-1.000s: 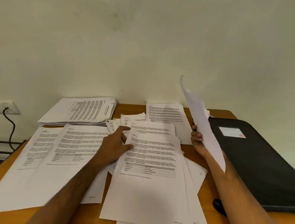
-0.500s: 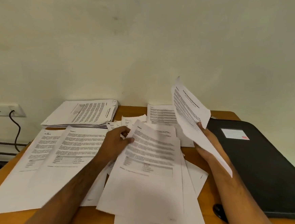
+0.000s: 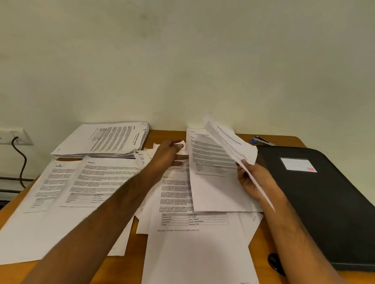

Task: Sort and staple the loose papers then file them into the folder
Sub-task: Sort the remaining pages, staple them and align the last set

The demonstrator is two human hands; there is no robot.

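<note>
The person is sorting: stapling and filing are not yet begun, to judge from how the sheets are lying. The right hand (image 3: 251,184) is pinching a held sheet (image 3: 231,145) at its lower edge, tilted up at about 1 o'clock. The left hand (image 3: 169,156) is reaching with fingers extended, its grip released, into the small slips at 12 o'clock of the loose papers (image 3: 196,243) spread over the bench (image 3: 261,250). A sorted stack (image 3: 105,142) is lying at 11 o'clock, the black folder (image 3: 325,208) at 3 o'clock, closed, and the stapler (image 3: 261,141) just behind it. Next the left hand is likely needing to pinch a matching page without dragging its neighbours.
</note>
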